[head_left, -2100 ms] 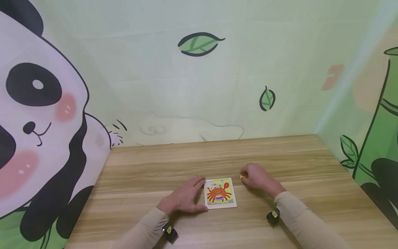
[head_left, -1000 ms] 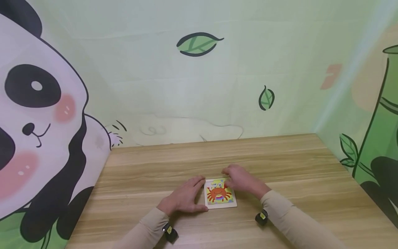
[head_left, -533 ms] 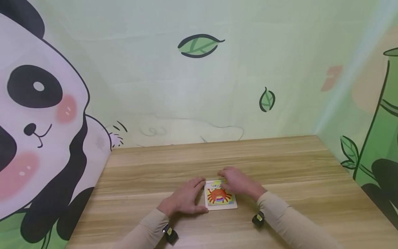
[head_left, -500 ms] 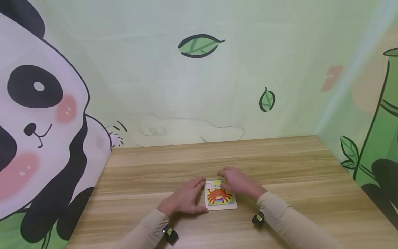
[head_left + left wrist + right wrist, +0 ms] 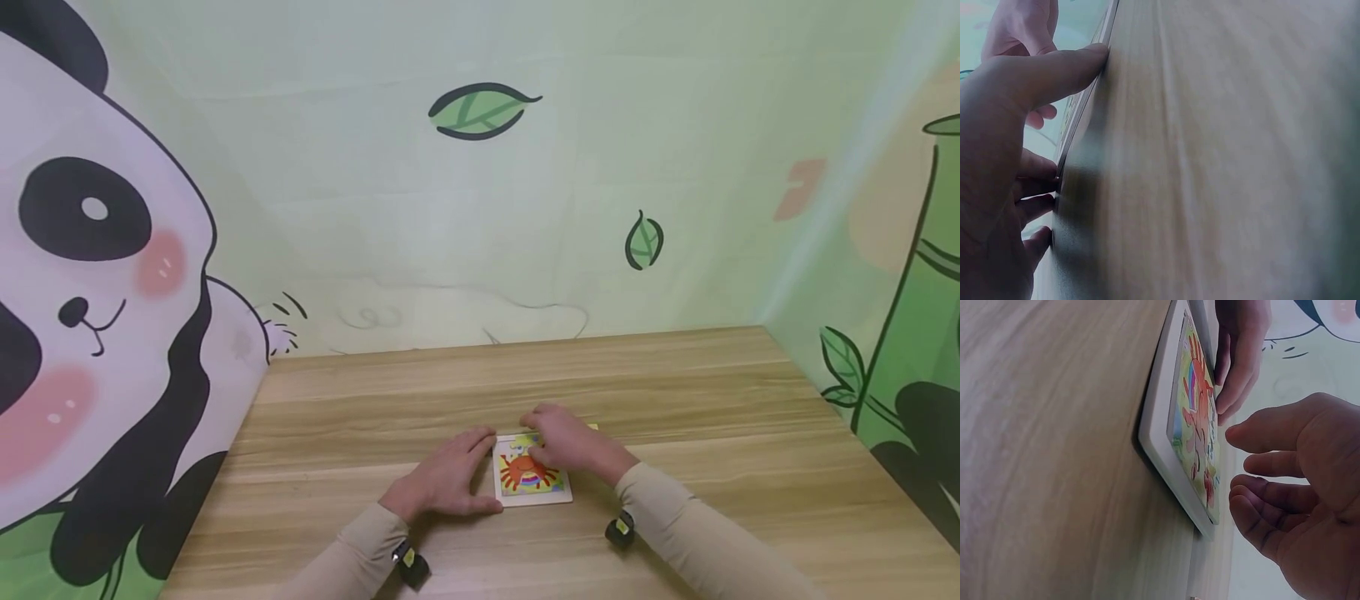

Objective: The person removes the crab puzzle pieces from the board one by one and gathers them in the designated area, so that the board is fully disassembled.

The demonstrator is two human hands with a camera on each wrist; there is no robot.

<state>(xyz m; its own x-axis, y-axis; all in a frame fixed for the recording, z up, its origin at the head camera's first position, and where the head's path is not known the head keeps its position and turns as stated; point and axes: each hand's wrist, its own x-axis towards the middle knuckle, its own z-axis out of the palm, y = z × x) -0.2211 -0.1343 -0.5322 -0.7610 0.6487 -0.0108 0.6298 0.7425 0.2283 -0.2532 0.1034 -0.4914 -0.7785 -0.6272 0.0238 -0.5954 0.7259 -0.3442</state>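
Fingers of left hand (image 5: 444, 475) and thumb, spread, press nine-o'clock edge of white frame (image 5: 536, 502); right hand (image 5: 573, 439), released, loosely bent, over frame's one o'clock, contact unclear. Frame flat on table (image 5: 360, 417), crab picture (image 5: 521, 473) inside, partly hidden by right hand. Yellow sliver (image 5: 593, 427), two o'clock, mostly covered, unidentifiable.

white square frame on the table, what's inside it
Inside the white square frame lies a flat crab picture, orange on yellow. In the head view, the bare right hand hides part of its upper right; what lies beneath the picture is covered.
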